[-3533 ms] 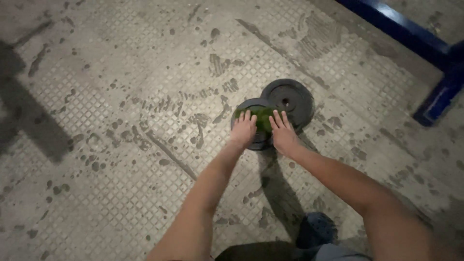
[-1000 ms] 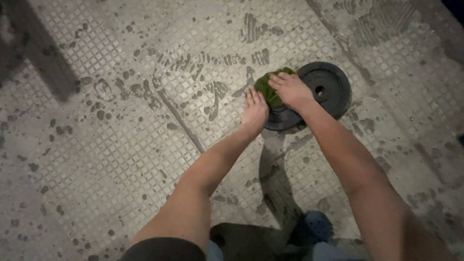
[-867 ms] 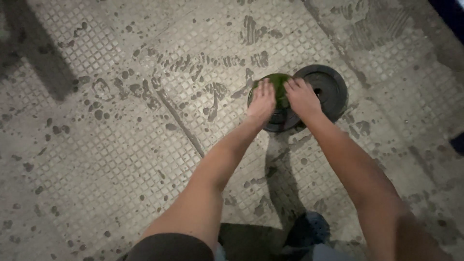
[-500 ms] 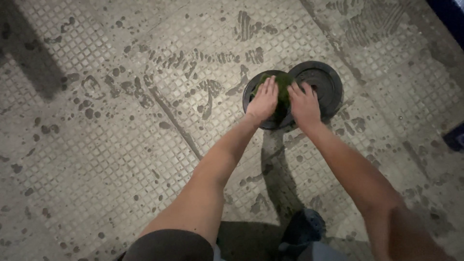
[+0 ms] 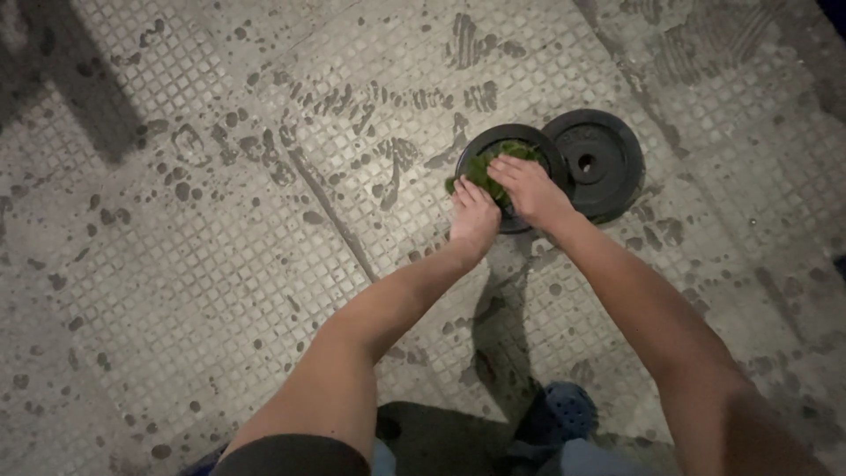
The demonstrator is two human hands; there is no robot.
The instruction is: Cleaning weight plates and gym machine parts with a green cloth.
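Note:
Two black round weight plates lie flat on a wet studded floor. The nearer plate partly overlaps the farther plate to its right. A green scrubbing pad rests on the nearer plate. My right hand presses down on the pad with fingers spread over it. My left hand lies flat on the near left rim of the same plate, touching the pad's edge. Most of the pad is hidden under my right hand.
The grey floor is studded with small squares and marked with wet footprints and drops. A blue perforated clog on my foot shows at the bottom. A dark shadow band crosses the top left corner.
My right hand has slid with the green pad across the nearer plate, while my left hand moved down to the plate's near left rim. The view has shifted slightly.

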